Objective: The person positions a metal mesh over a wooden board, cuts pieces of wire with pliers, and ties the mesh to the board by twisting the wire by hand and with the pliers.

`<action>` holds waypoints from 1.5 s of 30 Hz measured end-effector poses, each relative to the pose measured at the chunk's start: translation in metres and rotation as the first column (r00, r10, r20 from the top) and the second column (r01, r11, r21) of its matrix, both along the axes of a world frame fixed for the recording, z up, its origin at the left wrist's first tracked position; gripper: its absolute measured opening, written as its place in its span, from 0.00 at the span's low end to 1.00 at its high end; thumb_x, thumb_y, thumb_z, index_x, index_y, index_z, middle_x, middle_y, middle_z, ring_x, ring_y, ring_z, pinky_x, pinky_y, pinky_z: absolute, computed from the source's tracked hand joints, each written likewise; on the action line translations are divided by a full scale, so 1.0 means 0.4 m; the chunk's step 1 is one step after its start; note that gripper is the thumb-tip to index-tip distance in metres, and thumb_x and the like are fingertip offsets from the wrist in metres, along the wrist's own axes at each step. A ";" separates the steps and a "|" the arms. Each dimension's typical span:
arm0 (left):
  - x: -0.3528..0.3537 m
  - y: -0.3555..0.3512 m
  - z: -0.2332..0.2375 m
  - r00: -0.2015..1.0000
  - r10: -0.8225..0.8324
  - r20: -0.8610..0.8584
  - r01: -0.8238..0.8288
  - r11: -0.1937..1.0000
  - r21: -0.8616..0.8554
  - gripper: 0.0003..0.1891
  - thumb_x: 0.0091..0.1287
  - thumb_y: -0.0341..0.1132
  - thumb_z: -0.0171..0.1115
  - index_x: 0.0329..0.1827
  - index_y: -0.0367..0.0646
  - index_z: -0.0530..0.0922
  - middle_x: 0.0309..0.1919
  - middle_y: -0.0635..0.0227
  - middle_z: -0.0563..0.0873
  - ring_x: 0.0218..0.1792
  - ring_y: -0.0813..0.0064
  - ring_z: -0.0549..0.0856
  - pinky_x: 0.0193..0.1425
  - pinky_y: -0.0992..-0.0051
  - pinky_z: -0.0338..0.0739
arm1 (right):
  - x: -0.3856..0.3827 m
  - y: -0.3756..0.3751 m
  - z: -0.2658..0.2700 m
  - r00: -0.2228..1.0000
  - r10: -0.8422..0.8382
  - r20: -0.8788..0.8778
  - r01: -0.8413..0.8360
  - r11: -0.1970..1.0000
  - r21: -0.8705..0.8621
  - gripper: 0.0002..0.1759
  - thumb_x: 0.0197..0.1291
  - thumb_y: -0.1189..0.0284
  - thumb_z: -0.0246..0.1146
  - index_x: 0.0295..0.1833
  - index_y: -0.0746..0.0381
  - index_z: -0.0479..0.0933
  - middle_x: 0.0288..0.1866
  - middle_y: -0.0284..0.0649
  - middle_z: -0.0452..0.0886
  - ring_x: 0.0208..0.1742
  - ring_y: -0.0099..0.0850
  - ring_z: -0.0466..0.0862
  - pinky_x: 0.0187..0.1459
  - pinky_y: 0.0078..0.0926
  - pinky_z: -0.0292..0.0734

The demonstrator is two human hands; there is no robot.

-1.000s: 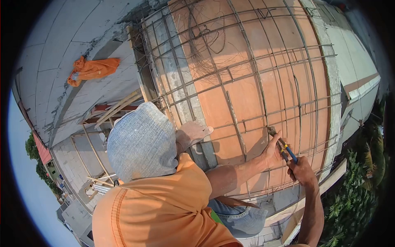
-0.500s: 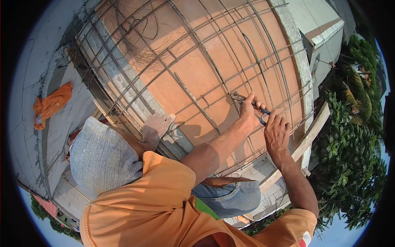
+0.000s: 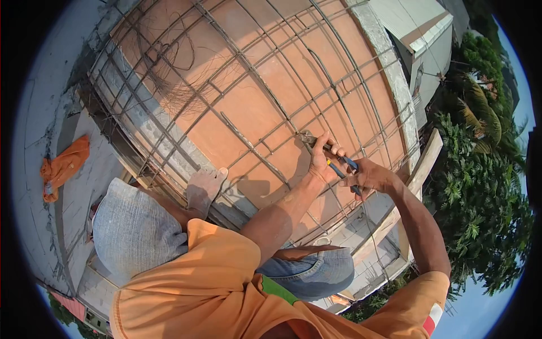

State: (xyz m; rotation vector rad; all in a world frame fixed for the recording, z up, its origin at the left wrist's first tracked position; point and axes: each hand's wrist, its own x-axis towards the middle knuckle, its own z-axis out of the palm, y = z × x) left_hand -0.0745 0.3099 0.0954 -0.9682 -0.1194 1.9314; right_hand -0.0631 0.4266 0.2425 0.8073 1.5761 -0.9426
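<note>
A pair of pincers with blue handles has its metal jaws at a crossing of the rebar grid. My left hand is closed round the pincers just behind the jaws, thumb along the tool. Farther back, my right hand is closed on the blue handles, its wrist bent. Whether a tie wire sits between the jaws is too small to tell. The bars run above an orange-brown panel.
A tangle of thin wire lies over the upper left bars. My bare foot rests at the panel's left edge. A wooden board slants along the right, with trees beyond. An orange cloth lies far left.
The view has shifted, so the grid appears farther left. My right hand has turned and moved down on the handles, which now appear spread apart. My left hand stays near the jaws.
</note>
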 end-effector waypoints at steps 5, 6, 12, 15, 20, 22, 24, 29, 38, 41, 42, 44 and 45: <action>-0.038 0.080 0.041 0.979 0.127 0.157 -0.096 0.977 -0.193 0.19 0.69 0.46 0.61 0.23 0.50 0.68 0.16 0.71 0.71 0.24 0.69 0.75 0.41 0.61 0.77 | 0.061 -0.102 0.010 0.154 0.956 0.248 -0.372 -0.176 0.911 0.19 0.60 0.69 0.65 0.54 0.65 0.72 0.52 0.49 0.80 0.52 0.40 0.82 0.54 0.38 0.76; -0.041 0.092 0.043 0.974 0.138 0.180 -0.097 0.971 -0.218 0.19 0.72 0.46 0.58 0.25 0.49 0.66 0.16 0.71 0.70 0.25 0.69 0.74 0.43 0.61 0.78 | 0.072 -0.077 -0.011 0.204 0.956 0.212 -0.439 -0.105 0.893 0.17 0.62 0.71 0.60 0.55 0.65 0.72 0.56 0.51 0.79 0.55 0.45 0.81 0.58 0.39 0.74; -0.005 0.059 0.025 0.995 0.014 0.102 0.011 0.973 -0.232 0.24 0.70 0.60 0.58 0.34 0.47 0.70 0.28 0.61 0.78 0.37 0.61 0.81 0.54 0.54 0.80 | 0.034 0.074 -0.088 0.630 0.767 -0.120 -0.598 0.578 0.555 0.17 0.59 0.70 0.65 0.51 0.69 0.78 0.40 0.50 0.85 0.41 0.42 0.86 0.42 0.41 0.80; -0.004 0.008 0.066 0.994 -0.110 -0.021 0.102 0.963 -0.248 0.27 0.66 0.65 0.61 0.37 0.47 0.71 0.31 0.61 0.80 0.42 0.59 0.83 0.57 0.53 0.79 | -0.014 0.081 -0.047 0.954 0.282 0.100 -0.297 0.938 0.181 0.14 0.59 0.67 0.70 0.38 0.71 0.81 0.25 0.44 0.83 0.25 0.34 0.86 0.23 0.34 0.81; -0.004 0.039 -0.005 1.000 -0.012 -0.004 0.012 0.990 -0.142 0.21 0.76 0.55 0.53 0.30 0.50 0.70 0.19 0.72 0.73 0.28 0.70 0.75 0.49 0.58 0.78 | -0.016 0.053 -0.003 0.975 -0.177 0.135 0.189 0.979 -0.077 0.25 0.58 0.63 0.73 0.50 0.72 0.76 0.24 0.38 0.81 0.20 0.27 0.84 0.19 0.23 0.80; -0.015 0.039 0.011 0.994 -0.091 0.053 0.100 0.978 -0.183 0.21 0.77 0.54 0.50 0.28 0.50 0.68 0.18 0.72 0.71 0.27 0.70 0.74 0.47 0.59 0.78 | -0.046 0.013 0.042 0.988 0.153 0.007 -0.153 0.981 0.123 0.44 0.52 0.63 0.76 0.69 0.71 0.64 0.34 0.44 0.82 0.30 0.36 0.86 0.27 0.32 0.80; -0.044 0.049 0.041 0.967 -0.229 0.108 0.252 0.913 -0.320 0.21 0.81 0.49 0.43 0.27 0.50 0.65 0.18 0.70 0.69 0.25 0.70 0.72 0.43 0.61 0.77 | 0.051 -0.040 0.011 0.774 0.605 -0.188 -0.452 0.736 0.504 0.42 0.53 0.66 0.73 0.69 0.71 0.63 0.37 0.45 0.81 0.35 0.38 0.85 0.34 0.35 0.79; -0.050 0.048 0.051 0.978 -0.142 0.155 0.185 0.932 -0.313 0.22 0.79 0.51 0.48 0.28 0.48 0.66 0.24 0.69 0.73 0.28 0.70 0.75 0.43 0.56 0.79 | 0.077 -0.067 -0.021 0.461 0.887 0.020 -0.587 0.288 0.756 0.22 0.56 0.75 0.65 0.57 0.69 0.74 0.40 0.44 0.80 0.43 0.38 0.84 0.48 0.35 0.79; -0.035 0.025 0.059 0.981 -0.025 0.191 0.055 0.987 -0.154 0.22 0.73 0.55 0.58 0.28 0.48 0.69 0.24 0.68 0.74 0.30 0.67 0.77 0.50 0.58 0.79 | 0.058 0.064 -0.048 0.900 -0.435 -0.036 0.413 0.874 -0.256 0.13 0.51 0.74 0.68 0.38 0.73 0.77 0.25 0.43 0.82 0.18 0.30 0.83 0.20 0.25 0.78; -0.011 0.051 -0.017 0.999 -0.008 0.040 0.008 1.000 0.008 0.20 0.75 0.52 0.56 0.29 0.50 0.67 0.22 0.71 0.70 0.27 0.70 0.74 0.46 0.62 0.76 | 0.070 0.048 -0.037 0.813 -0.581 -0.039 0.539 0.776 -0.326 0.20 0.52 0.73 0.72 0.47 0.74 0.76 0.26 0.46 0.82 0.19 0.30 0.83 0.20 0.24 0.78; -0.017 0.056 -0.029 0.999 -0.014 0.037 0.015 1.000 -0.018 0.19 0.75 0.50 0.55 0.29 0.49 0.68 0.20 0.71 0.70 0.27 0.70 0.74 0.45 0.62 0.77 | 0.065 0.044 -0.022 0.902 -0.368 -0.227 0.348 0.929 -0.124 0.25 0.53 0.70 0.72 0.52 0.74 0.74 0.28 0.47 0.83 0.23 0.32 0.84 0.23 0.28 0.79; -0.041 0.057 -0.009 0.999 -0.021 0.032 0.023 0.999 -0.047 0.18 0.76 0.49 0.55 0.29 0.49 0.68 0.18 0.71 0.71 0.26 0.70 0.75 0.43 0.62 0.77 | 0.057 0.005 0.015 0.773 0.463 -0.433 -0.235 0.843 0.483 0.34 0.50 0.68 0.72 0.59 0.74 0.68 0.35 0.49 0.81 0.37 0.38 0.85 0.34 0.37 0.81; -0.056 0.064 0.009 0.999 -0.032 -0.010 0.031 0.995 -0.091 0.18 0.76 0.49 0.54 0.29 0.49 0.68 0.18 0.71 0.70 0.26 0.69 0.75 0.43 0.63 0.76 | 0.055 -0.033 0.033 0.773 0.462 -0.434 -0.233 0.844 0.484 0.34 0.50 0.68 0.72 0.59 0.74 0.68 0.35 0.49 0.81 0.37 0.38 0.85 0.34 0.37 0.81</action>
